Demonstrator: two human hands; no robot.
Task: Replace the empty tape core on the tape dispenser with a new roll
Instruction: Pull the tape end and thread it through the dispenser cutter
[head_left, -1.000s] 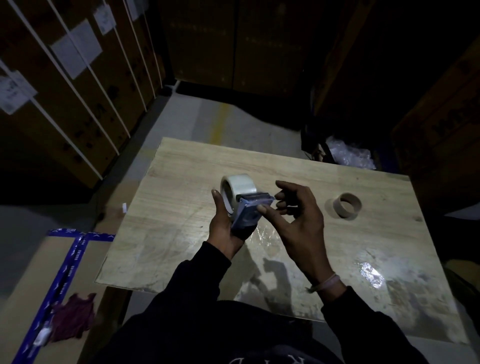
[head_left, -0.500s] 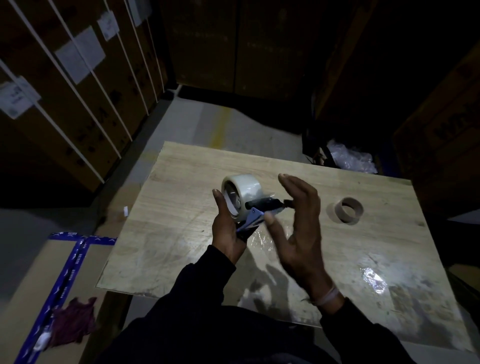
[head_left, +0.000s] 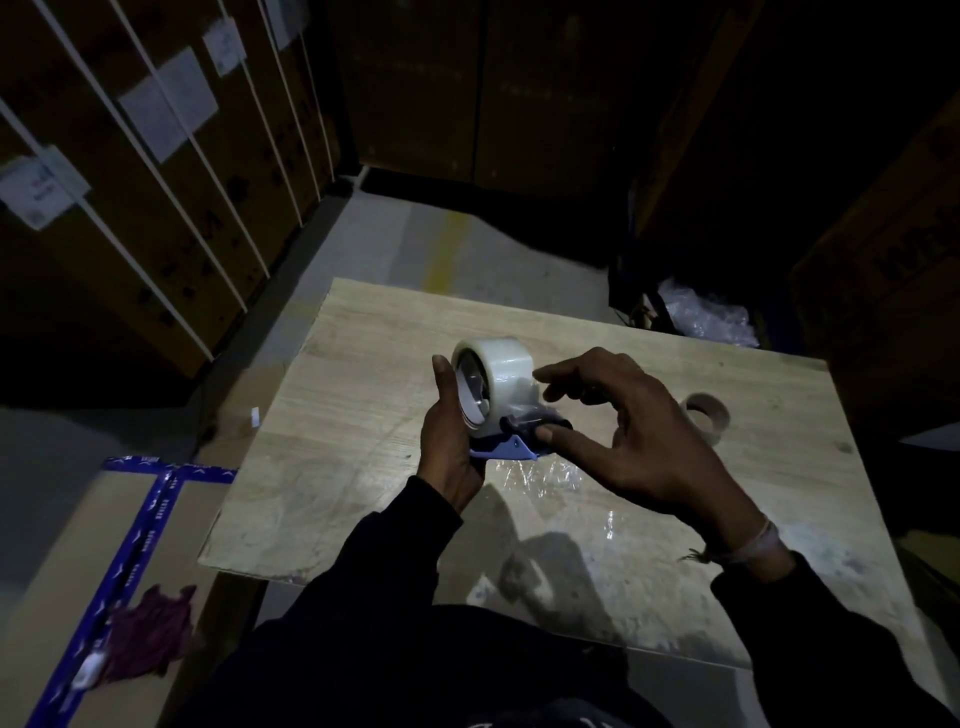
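Wooden table (head_left: 363, 364) bears the empty tape core (head_left: 705, 415), well right. Left hand (head_left: 451, 447) clamps the tape dispenser (head_left: 511, 447), new roll (head_left: 493, 387) mounted above. Right hand (head_left: 639, 436), fingers spread, pinches nothing; its fingertips (head_left: 545, 375) touch the roll's right face.

The tape dispenser (head_left: 511, 441) is held above the table (head_left: 363, 395), new roll (head_left: 493, 382) mounted on it. The empty core (head_left: 705, 417) is seen lying on the table, to the right.
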